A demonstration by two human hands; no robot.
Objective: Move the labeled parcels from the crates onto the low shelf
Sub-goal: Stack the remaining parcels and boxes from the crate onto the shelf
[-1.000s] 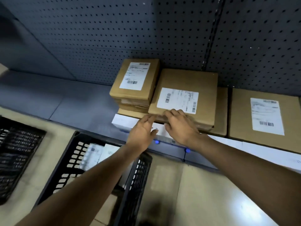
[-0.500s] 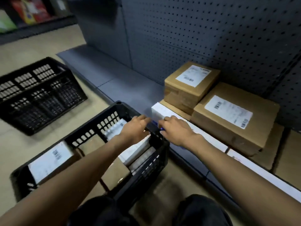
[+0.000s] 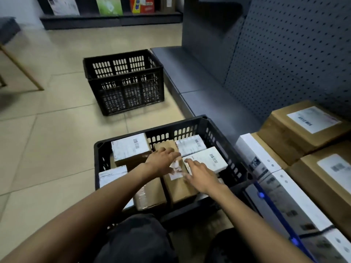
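Cardboard parcel [image 3: 180,192] stands mid-crate, packed among others in the black crate [image 3: 98,162]. Both hands are open, gripping nothing: left hand [image 3: 161,160] over its far end, right hand [image 3: 201,177] at its right edge; can't tell contact. Step: pick. Next probably needs a two-sided clamp, straight lift, then over to the low shelf [image 3: 209,103] right of the crate.

Beige tiled floor [image 3: 47,130] catching soft light, dark pegboard wall [image 3: 294,54] rising at right, far shelf [image 3: 110,18] carrying colourful packages [image 3: 141,4], possibly a grey-cushioned stool [image 3: 7,29] standing at left on a slanting wooden leg [image 3: 20,67]
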